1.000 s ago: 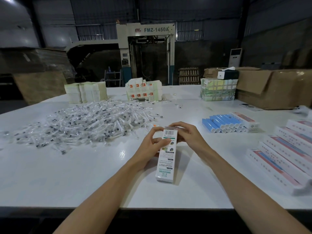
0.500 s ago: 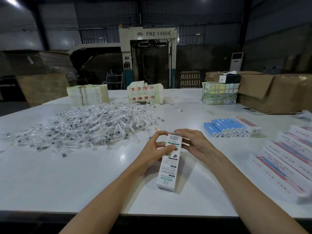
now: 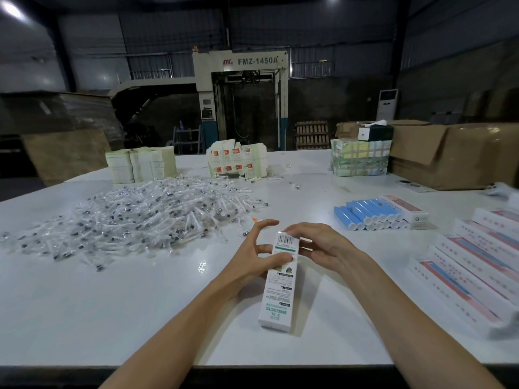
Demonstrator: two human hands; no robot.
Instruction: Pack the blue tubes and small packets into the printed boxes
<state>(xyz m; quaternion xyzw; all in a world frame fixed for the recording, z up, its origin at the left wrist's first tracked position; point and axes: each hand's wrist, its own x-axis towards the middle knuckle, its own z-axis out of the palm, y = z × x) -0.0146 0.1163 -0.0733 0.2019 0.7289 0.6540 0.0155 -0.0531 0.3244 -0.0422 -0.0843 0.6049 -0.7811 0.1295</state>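
1. The white table [image 3: 112, 318] fills the view; a heap of small packets [image 3: 146, 220] covers its left half.
2. Far edge: leaflet stacks [image 3: 140, 164]; flat cartons [image 3: 237, 161]; a taped bundle [image 3: 361, 158]; a cardboard box [image 3: 455, 155].
3. Right: blue tubes [image 3: 362, 213] lie side by side, touching 1 closed box [image 3: 404, 210]; printed boxes [image 3: 471, 273] lie in rows.
4. Front centre: 1 lone printed box [image 3: 278, 299], near end on the top.

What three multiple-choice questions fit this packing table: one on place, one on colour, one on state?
1. The blue tubes lie: A) in a bucket; B) on the table, right of the right hand; C) on a chair.
2. Their caps are: A) white; B) red; C) black.
3. The printed box at centre is: A) crushed; B) gripped by left hand and right hand; C) lying untouched.
Answers: B, they sit right of that hand; A, their ends show white; B, both hands curl on it.
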